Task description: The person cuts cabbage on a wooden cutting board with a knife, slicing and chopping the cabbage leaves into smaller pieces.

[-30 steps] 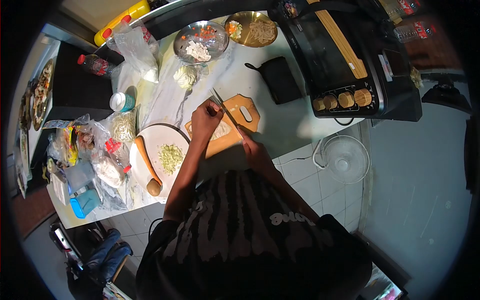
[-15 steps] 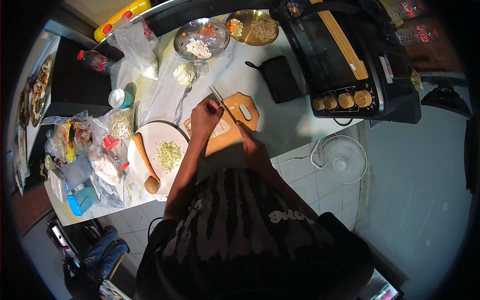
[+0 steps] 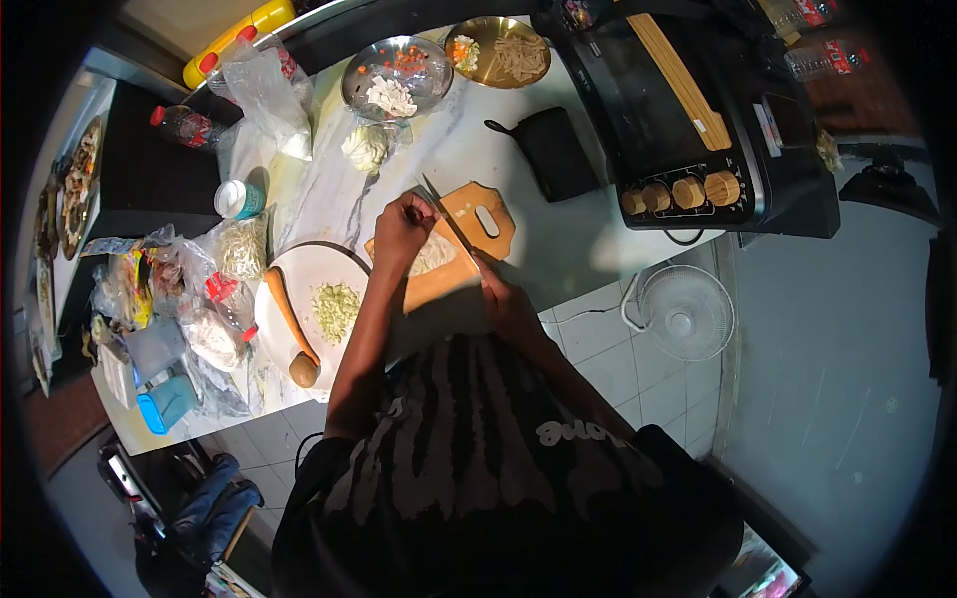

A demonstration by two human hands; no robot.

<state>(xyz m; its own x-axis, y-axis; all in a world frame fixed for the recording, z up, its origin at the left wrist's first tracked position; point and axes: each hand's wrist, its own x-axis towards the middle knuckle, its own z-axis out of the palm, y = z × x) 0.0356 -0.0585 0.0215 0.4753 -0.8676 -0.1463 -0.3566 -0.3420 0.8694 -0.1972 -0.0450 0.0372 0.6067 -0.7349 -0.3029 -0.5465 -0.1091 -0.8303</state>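
An orange-brown cutting board [image 3: 483, 221] lies slanted at the counter's front edge, with pale sliced food [image 3: 433, 255] on its left part. My right hand [image 3: 501, 294] is closed on the handle of a knife [image 3: 448, 212], whose blade points up and left across the board. Beside the blade, my left hand [image 3: 404, 227] is closed over the board's left part; what its fingers pinch is too small to make out. Left of it, a white plate [image 3: 282, 346] holds chopped green pieces [image 3: 335, 310] and a wooden-handled tool [image 3: 289, 317].
A cabbage piece [image 3: 366, 147], a steel bowl [image 3: 435, 97] and a brass-coloured plate [image 3: 490, 78] stand behind. Right are a black pouch [image 3: 551, 154] and an oven [image 3: 658, 110]. Bags [image 3: 242, 249] and bottles [image 3: 187, 127] crowd the left. A seated person's legs [image 3: 214, 503] show lower left.
My left hand has shifted slightly left, away from the blade. The knife remains in my right hand, its blade a little differently placed over the board.
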